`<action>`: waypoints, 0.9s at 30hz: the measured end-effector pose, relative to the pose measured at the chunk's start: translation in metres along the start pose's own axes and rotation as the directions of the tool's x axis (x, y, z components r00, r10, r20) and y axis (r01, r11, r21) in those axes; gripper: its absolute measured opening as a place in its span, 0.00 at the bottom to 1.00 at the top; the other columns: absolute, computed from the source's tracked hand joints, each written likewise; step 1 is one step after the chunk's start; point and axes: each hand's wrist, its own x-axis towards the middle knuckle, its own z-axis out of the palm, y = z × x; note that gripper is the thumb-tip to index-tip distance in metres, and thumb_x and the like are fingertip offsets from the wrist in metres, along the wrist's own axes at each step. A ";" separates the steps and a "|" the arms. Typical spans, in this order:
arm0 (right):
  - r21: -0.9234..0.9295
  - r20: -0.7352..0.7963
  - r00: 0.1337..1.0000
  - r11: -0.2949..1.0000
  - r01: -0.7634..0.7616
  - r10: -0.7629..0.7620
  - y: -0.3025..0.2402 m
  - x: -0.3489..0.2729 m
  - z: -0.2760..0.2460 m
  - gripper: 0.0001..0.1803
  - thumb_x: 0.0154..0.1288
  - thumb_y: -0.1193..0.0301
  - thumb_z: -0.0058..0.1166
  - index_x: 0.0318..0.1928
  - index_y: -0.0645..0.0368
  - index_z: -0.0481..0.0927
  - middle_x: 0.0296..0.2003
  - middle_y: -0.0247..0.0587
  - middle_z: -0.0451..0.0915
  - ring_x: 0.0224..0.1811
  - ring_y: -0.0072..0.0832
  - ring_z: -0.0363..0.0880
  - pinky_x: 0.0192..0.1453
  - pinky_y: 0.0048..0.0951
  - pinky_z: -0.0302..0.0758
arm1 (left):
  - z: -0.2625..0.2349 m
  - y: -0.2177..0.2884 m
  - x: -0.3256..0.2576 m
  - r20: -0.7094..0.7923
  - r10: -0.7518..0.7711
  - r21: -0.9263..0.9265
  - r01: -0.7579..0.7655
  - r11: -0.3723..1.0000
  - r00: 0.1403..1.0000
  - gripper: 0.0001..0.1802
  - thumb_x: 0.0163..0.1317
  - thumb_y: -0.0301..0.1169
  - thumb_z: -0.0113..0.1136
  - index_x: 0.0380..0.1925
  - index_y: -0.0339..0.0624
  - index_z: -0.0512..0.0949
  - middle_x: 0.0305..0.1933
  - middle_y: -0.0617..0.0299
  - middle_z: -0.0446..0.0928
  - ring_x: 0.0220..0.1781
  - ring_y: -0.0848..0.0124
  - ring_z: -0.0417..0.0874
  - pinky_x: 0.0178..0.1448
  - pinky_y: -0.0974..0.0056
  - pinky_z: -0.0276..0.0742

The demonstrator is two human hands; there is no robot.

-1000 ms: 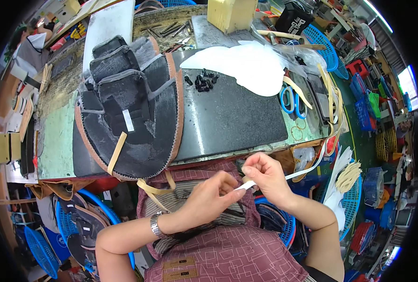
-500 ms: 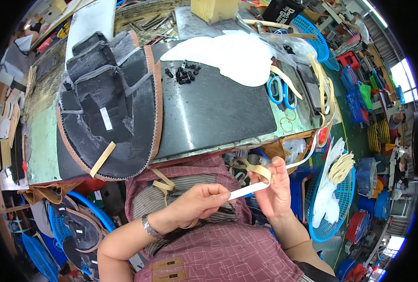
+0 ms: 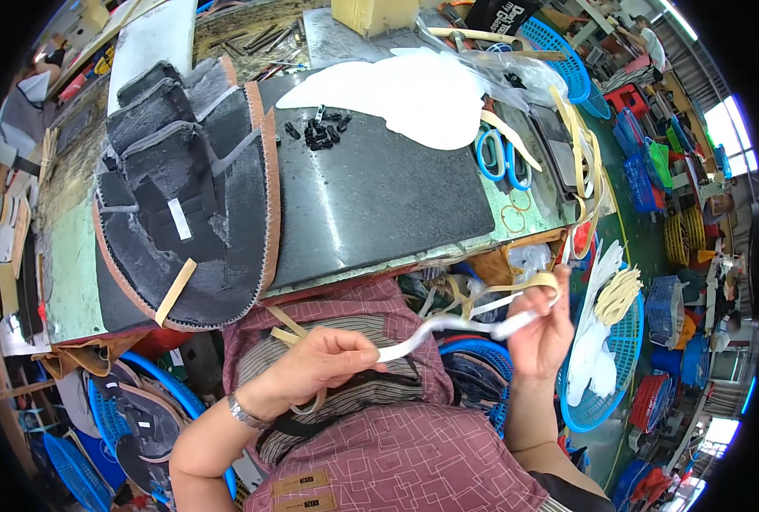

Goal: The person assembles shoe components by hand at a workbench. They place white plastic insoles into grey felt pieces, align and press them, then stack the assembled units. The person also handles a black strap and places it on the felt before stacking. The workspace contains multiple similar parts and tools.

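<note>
Bold white lettering stands on the black bag (image 3: 484,19) at the far edge, right of the middle. Near, left of the middle, two brown patches (image 3: 292,484) on the maroon apron (image 3: 397,456) each bear small dark marks, too small to read surely.

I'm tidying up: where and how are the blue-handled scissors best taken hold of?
Probably by the blue handle loops, coming from the near side with the right hand, once free: the loops lie uncovered at the near end, while no blades show clearly at the far end, by the white sheet and tan strip.
</note>
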 end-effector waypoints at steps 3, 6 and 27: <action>0.067 0.020 0.995 0.993 0.094 -0.095 -0.024 0.008 -0.002 0.18 0.65 0.79 0.44 0.55 0.57 0.66 0.34 0.33 0.66 0.31 0.19 0.62 0.38 0.22 0.66 | -0.012 0.004 -0.014 -0.084 0.035 0.072 -0.029 0.997 0.996 0.09 0.63 0.30 0.54 0.32 0.35 0.79 0.16 0.75 0.65 0.15 0.87 0.54 0.18 0.77 0.45; 0.223 0.052 0.987 0.965 0.139 -0.154 -0.072 0.023 -0.021 0.18 0.66 0.78 0.44 0.56 0.58 0.68 0.40 0.40 0.71 0.36 0.23 0.69 0.43 0.26 0.71 | -0.025 0.012 -0.041 -0.170 0.026 0.202 0.009 0.979 0.985 0.09 0.62 0.32 0.56 0.30 0.37 0.80 0.17 0.75 0.67 0.18 0.87 0.59 0.20 0.77 0.51; -0.726 0.521 0.853 -0.513 0.457 0.023 -0.118 0.107 0.115 0.19 0.65 0.65 0.45 0.53 0.60 0.73 0.35 0.36 0.73 0.35 0.20 0.67 0.43 0.23 0.66 | 0.012 0.017 -0.075 0.307 0.820 0.928 0.041 -0.371 0.483 0.16 0.44 0.21 0.57 0.37 0.38 0.79 0.42 0.52 0.76 0.33 0.64 0.79 0.34 0.65 0.77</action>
